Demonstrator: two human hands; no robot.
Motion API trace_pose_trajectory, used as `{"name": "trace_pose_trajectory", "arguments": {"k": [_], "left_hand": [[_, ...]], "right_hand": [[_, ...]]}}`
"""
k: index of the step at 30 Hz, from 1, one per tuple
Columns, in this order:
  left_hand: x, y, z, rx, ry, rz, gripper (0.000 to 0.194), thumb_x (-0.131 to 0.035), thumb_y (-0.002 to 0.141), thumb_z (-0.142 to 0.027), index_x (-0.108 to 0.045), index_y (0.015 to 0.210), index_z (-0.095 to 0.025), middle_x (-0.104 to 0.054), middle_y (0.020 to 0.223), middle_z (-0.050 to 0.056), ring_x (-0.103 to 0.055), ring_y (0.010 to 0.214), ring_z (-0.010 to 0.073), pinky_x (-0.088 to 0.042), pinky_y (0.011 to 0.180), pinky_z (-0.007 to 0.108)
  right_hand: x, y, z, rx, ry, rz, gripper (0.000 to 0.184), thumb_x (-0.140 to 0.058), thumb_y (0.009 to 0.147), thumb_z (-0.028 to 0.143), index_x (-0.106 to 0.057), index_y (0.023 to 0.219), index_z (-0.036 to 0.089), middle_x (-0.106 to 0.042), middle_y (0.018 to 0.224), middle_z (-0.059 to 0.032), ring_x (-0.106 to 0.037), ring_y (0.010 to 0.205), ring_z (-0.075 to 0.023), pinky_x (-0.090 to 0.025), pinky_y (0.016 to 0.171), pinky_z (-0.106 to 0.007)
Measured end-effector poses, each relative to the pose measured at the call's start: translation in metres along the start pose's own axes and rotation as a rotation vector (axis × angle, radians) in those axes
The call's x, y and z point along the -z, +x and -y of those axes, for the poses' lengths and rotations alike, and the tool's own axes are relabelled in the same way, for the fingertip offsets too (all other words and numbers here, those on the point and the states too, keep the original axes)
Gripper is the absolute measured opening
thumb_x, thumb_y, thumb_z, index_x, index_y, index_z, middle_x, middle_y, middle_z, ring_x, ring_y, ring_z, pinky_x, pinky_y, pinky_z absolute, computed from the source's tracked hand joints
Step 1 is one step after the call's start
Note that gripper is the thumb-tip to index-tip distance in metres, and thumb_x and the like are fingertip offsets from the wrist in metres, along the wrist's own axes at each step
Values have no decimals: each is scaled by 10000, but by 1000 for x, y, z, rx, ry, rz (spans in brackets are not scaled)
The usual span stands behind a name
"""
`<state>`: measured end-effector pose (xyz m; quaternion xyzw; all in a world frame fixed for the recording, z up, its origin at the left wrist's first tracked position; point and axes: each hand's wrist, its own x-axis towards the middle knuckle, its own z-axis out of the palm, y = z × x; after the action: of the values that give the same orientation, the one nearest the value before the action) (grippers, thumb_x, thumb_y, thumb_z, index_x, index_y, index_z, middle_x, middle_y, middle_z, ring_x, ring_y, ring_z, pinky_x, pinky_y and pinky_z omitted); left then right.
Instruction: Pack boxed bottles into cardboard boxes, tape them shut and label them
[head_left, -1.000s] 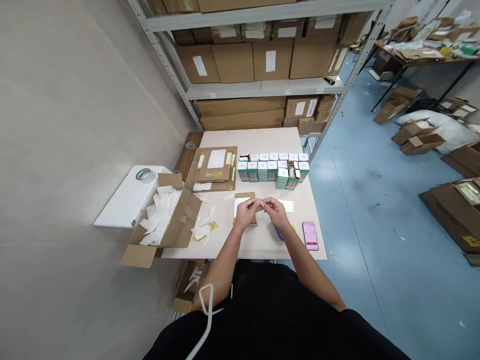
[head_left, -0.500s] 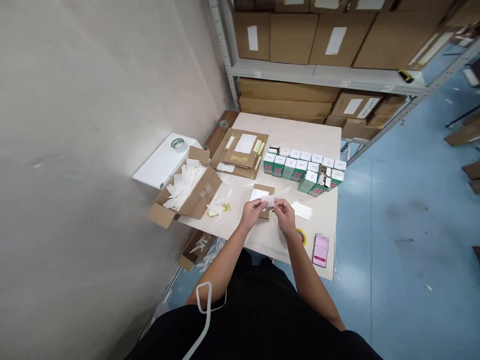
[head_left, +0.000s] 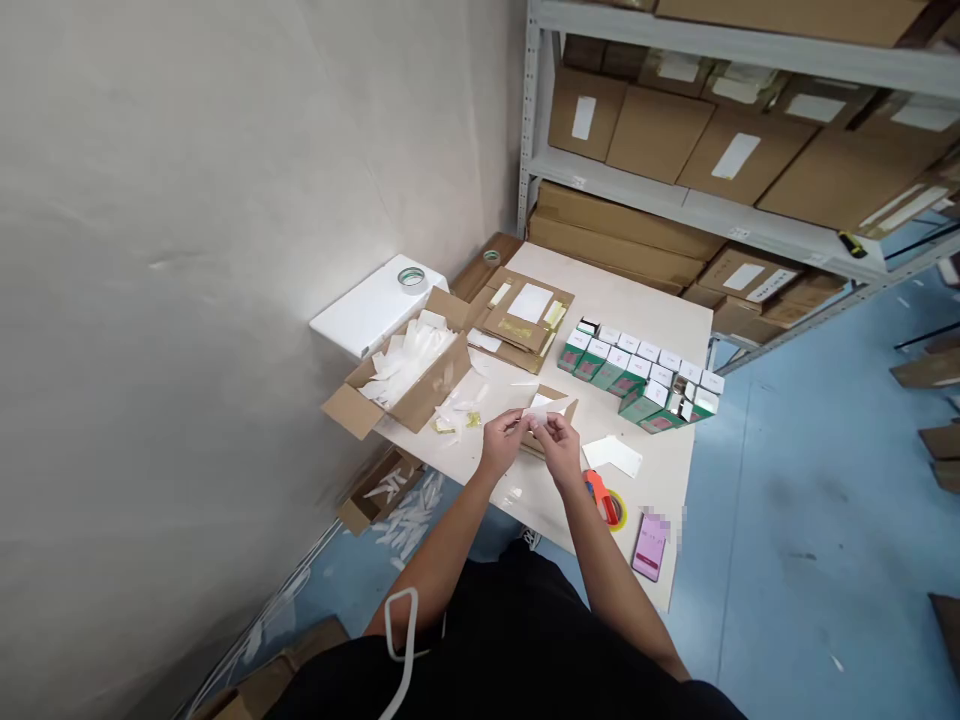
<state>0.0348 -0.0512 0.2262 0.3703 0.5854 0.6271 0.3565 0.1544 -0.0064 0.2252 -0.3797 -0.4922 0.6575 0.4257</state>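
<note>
Above the near part of the table, my left hand (head_left: 501, 440) and my right hand (head_left: 559, 446) pinch a small white paper slip (head_left: 541, 411) between their fingertips. The two hands are close together, thumbs almost meeting. Under them lies a small flat piece of cardboard (head_left: 571, 408) with a white label, partly hidden by my fingers. White paper pieces (head_left: 613, 456) lie to the right of my right hand. Beside my right forearm is an orange tape dispenser (head_left: 598, 492) with a yellow tape roll (head_left: 618, 512).
Several green and white boxes (head_left: 637, 375) stand in rows at the right. Flattened cardboard (head_left: 517, 329) lies at the back left. An open carton (head_left: 431, 385) holds white paper strips. A phone (head_left: 650, 546) lies near the right edge. Shelves (head_left: 637, 180) of cartons stand behind.
The view has swung left and the table now sits further right. My hands have come closer together on the slip. The orange tape dispenser has come into sight beside my right forearm.
</note>
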Motion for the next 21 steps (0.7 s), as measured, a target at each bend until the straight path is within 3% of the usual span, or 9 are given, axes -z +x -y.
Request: {"name": "trace_pose_trajectory", "arguments": {"k": [4,9,14,17,21], "left_hand": [[73,0,2,63,-72,-176,402,-772,824,-537,-677,665,-181,-623,663,-6,-610,722,164,-502,707,265],[187,-3,7,68,-305,-685,426,-820,749,-561,-725,850,-158,-698,792,8,-619,723,144,-505,693,251],[295,-26,9,-35,-268,-1134,473,-729,812,-605,-715,932,-147,-730,877,38,-650,800,153,-513,753,256],[352,-49,12,-93,-200,-1225,457,-690,848,-598,-706,950,-152,-740,928,56,-671,865,173,-526,806,273],[411,-88,20,-80,-91,-1166,455,-680,855,-601,-712,954,-158,-735,926,55,-680,892,186,-530,813,264]], "right_hand": [[-39,2,-14,-5,-18,-1,265,-802,761,461,-671,809,235,-729,865,-15,-641,800,-189,-522,745,-323],[-106,-2,-28,-9,50,-16,282,-755,740,378,-516,697,234,-741,985,-28,-644,930,-204,-484,791,-305],[-188,-16,-55,-29,-15,15,327,-679,785,430,-417,709,250,-572,696,51,-525,674,-138,-439,659,-260],[-236,-23,-82,-79,-123,92,339,-678,786,478,-433,718,254,-448,609,87,-461,592,-119,-437,623,-249],[-301,-35,-132,-248,-216,306,387,-784,684,505,-502,679,239,-485,578,87,-498,570,-117,-484,636,-270]]}}
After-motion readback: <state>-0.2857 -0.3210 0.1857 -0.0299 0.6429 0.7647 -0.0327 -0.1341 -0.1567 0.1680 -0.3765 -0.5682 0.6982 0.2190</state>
